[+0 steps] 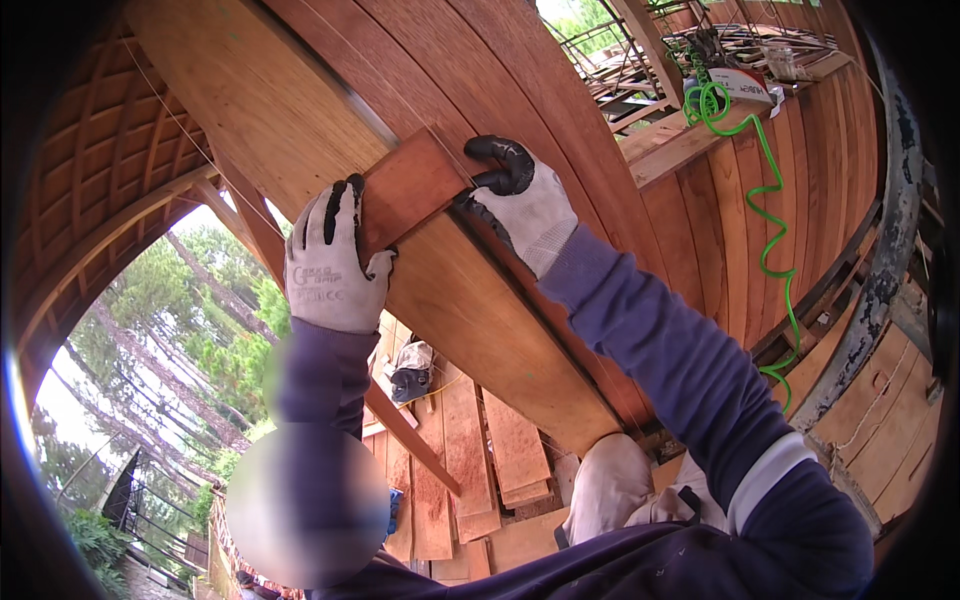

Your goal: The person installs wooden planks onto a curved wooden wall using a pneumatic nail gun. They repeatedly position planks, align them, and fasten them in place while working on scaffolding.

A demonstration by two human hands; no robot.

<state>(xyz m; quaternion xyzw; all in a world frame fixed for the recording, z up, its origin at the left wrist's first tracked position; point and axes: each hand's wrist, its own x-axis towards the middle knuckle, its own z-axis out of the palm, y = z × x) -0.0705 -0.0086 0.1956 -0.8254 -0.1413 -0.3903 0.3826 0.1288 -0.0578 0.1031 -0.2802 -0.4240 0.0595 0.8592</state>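
A short reddish-brown wooden block (412, 190) lies across a long, lighter wooden plank (480, 325) that runs diagonally through the middle. My left hand (335, 260), in a grey glove with black on its fingers, grips the block's left end, its thumb along the near side. At the other end, my right hand (525, 205), gloved the same way, curls its fingers against the block's right edge. Some of those fingertips are hidden. A thin pale string stretches over the boards and reaches the block near my right hand.
Curved reddish planking (560, 110) rises beyond the plank. A coiled green hose (765, 200) hangs down the planked wall at right, beside a dark curved metal pipe (885, 200). Loose boards (515, 440) lie below. At left are trees and a latticed wooden roof (80, 170).
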